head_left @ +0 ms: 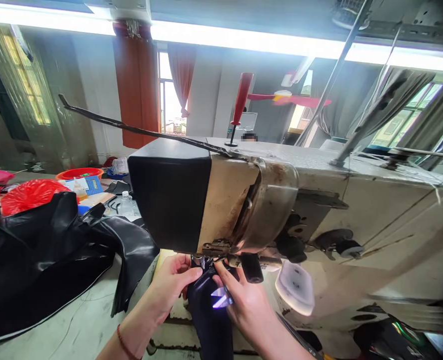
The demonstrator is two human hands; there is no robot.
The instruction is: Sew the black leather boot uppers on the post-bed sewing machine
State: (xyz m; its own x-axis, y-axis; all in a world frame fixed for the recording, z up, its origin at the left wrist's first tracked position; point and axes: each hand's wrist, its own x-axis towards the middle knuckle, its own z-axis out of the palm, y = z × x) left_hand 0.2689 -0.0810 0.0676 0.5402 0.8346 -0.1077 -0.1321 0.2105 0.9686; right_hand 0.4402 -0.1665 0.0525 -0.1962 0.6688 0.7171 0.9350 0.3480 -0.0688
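A person's left hand [174, 281] reaches in from the lower left, forearm angled up across the worktop [75, 325] and a red cord bracelet [124, 343] round the wrist. Its fingers [191, 274] are curled and pinched on the upper left edge of a black piece [208, 325] of glossy material. The right hand [246, 306] comes in from the lower right, palm turned towards the left. Its bent fingers [224, 284] are closed against the right side of the same piece, just beneath the needle area of a worn cream sewing machine [319, 200]. The piece stands upright between the two hands, its top tucked under the machine head and its lower end dropping out of view at the bottom edge. A bright glint shows on it by the right thumb, though what causes it cannot be told. A heap of black material [56, 255] lies on the worktop well to the left, with a red bag [30, 192] and a clear bottle [126, 204] behind it. A red-handled screwdriver [241, 102] stands upright on top of the machine
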